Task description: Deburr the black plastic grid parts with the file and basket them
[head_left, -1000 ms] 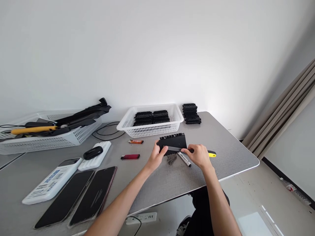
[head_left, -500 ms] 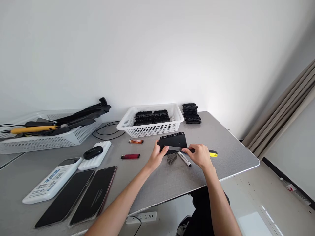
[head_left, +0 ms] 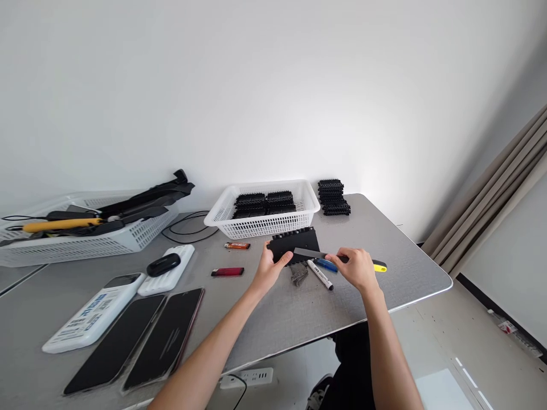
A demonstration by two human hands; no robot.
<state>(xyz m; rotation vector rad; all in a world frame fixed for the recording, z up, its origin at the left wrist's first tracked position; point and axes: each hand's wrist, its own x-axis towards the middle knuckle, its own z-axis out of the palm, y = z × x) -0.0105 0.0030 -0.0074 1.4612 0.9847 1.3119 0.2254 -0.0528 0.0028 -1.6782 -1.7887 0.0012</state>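
Grey tabletop (head_left: 397,250); black toothed-edge panel (head_left: 294,242) held over it.
Left hand (head_left: 270,270) pinches the panel's left end, thumb on its face; right hand (head_left: 355,267), beyond its right end, wraps the handle of a file-like tool (head_left: 311,254), blade lying leftward across the panel.

I'd call this a plain workroom, something between an office and a small workshop. The grey table (head_left: 384,239) stands by a white wall (head_left: 273,91), with a basket (head_left: 273,226) of black parts (head_left: 251,200) at the far side and a stack (head_left: 334,197) of more to its right. A file (head_left: 310,254) in someone's right hand (head_left: 355,267) suggests bench work; phones (head_left: 171,330) lie near left, and a curtain (head_left: 487,185) hangs at right.
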